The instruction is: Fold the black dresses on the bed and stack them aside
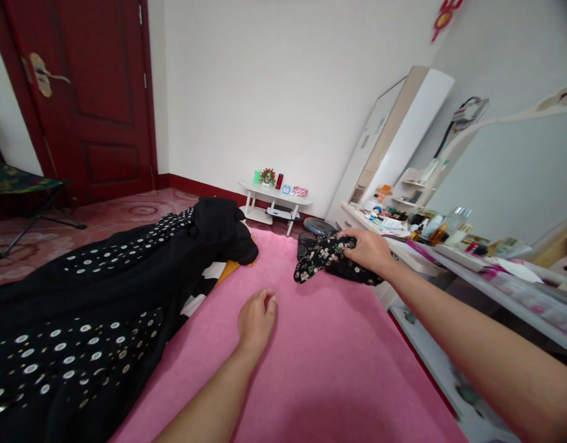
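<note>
My right hand (367, 251) is closed on a black floral garment (318, 258), a folded piece of cloth with small pink and white flowers. The garment lies at the far right part of the pink bed cover (311, 344), and a plain black piece of cloth shows behind it. Near the middle of the cover rests my left hand (257, 317), its fingers curled in towards the thumb with nothing visible in them. Along the left side spreads a heap of black clothes (173, 264), partly patterned with white dots, with bits of white and mustard cloth under its edge.
To the right stands a white dressing table (406, 249) crowded with bottles, with a mirror (514, 166) above. A low white table (274, 195) with small ornaments is by the far wall. At left are a red door (99, 92) and a folding chair (23, 184).
</note>
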{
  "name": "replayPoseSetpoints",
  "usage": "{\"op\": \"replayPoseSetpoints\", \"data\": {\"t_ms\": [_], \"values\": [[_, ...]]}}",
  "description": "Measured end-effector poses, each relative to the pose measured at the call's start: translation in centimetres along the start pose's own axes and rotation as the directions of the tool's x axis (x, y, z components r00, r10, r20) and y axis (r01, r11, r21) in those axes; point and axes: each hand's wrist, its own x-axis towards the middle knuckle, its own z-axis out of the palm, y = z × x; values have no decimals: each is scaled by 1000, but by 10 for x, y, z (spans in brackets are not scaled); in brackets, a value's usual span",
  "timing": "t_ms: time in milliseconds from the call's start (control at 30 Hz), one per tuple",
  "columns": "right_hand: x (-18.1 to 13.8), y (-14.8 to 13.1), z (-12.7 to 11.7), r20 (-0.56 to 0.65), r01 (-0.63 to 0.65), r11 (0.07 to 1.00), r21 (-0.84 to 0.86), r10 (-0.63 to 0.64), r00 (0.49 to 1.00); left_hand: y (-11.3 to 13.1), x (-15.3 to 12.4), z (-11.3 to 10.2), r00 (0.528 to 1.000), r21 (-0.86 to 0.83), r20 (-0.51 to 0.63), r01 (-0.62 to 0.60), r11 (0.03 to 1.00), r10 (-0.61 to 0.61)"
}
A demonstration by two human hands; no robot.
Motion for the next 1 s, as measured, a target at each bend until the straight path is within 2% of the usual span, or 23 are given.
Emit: {"op": "replayPoseSetpoints", "data": {"t_ms": [133,200,267,333,400,500,600,733,900,1000], "values": [[55,16,9,-69,117,991,-57,-121,990,-1,2,3,1000,17,6,-6,1000,5],[75,32,24,-37,138,987,-80,-141,989,-1,3,4,1000,26,14,-18,1000,17],[84,50,47,57,80,987,-143,-73,996,0,4,5,999,39,22,-26,999,26],[81,63,77,182,-42,968,-245,89,979,2,5,7,999,62,30,-28,998,26],[67,65,110,266,-138,936,-324,230,936,3,5,8,999,87,44,-35,996,31],[41,47,151,290,-164,941,-296,252,923,3,5,10,997,114,61,-59,992,52],[24,24,175,277,-249,938,-241,312,909,2,5,11,995,129,76,-76,989,66],[17,17,180,279,-429,867,-254,491,825,2,5,10,994,138,94,-75,988,62],[17,29,170,345,-446,849,-283,524,778,3,4,11,993,145,101,-83,986,69],[24,21,160,392,-436,861,-260,507,767,5,4,11,990,151,106,-103,983,88]]}}
